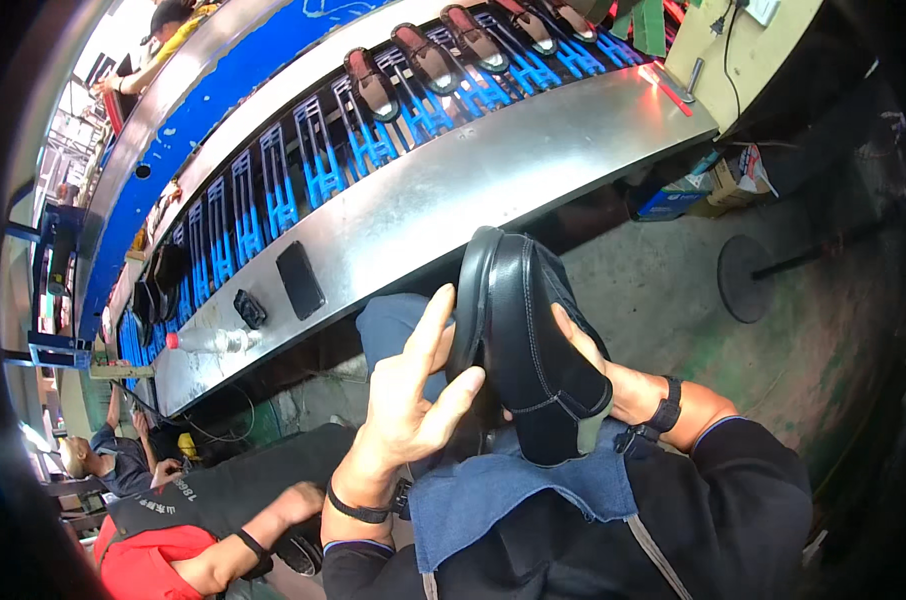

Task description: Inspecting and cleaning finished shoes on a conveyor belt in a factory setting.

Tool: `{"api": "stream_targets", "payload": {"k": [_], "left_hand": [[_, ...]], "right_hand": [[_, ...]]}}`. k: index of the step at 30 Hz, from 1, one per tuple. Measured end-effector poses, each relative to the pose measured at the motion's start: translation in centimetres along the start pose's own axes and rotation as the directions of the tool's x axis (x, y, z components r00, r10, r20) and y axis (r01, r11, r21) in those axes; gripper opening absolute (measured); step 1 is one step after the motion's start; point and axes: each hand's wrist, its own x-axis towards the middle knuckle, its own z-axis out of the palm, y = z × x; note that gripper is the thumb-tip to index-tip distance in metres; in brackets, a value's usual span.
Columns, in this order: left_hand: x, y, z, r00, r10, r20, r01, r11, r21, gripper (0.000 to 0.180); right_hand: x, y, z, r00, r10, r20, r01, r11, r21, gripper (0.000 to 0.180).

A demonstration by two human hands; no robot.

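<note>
A black shoe (538,350) with a dark sole and pale stitching is held upright over my lap, its grey-tabbed end low and toward me. My left hand (413,390) bears on the sole side, index finger and thumb stretched along the sole edge. Its other fingers are partly hidden. On the opposite side, my right hand (603,365) grips the upper. Its fingertips show at the shoe's side, and the rest of that grip is behind the shoe. Both wrists wear black bands. A blue apron (523,490) covers my front.
Beyond the shoe runs a metal bench (403,240) carrying a phone (299,280), a small black object (250,309) and a clear bottle (213,341). Brown shoe uppers (425,58) sit on a blue slatted conveyor (323,180). Another person's arm (243,540) is at left; boxes (738,185) lie right.
</note>
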Motion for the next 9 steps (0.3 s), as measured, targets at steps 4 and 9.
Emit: {"api": "stream_targets", "payload": {"k": [4,9], "left_hand": [[-0.3,0.8,-0.8,0.999,-0.042,-0.022,0.041,0.998,-0.040,0.080],[-0.5,0.7,-1.4,0.997,-0.004,-0.081,0.011,0.996,0.092,0.088]], "right_hand": [[0.7,0.3,0.7,0.996,0.017,0.084,-0.016,1.000,-0.012,0.080],[1.1,0.9,1.8,0.997,0.001,-0.083,-0.008,0.996,-0.088,0.072]]}}
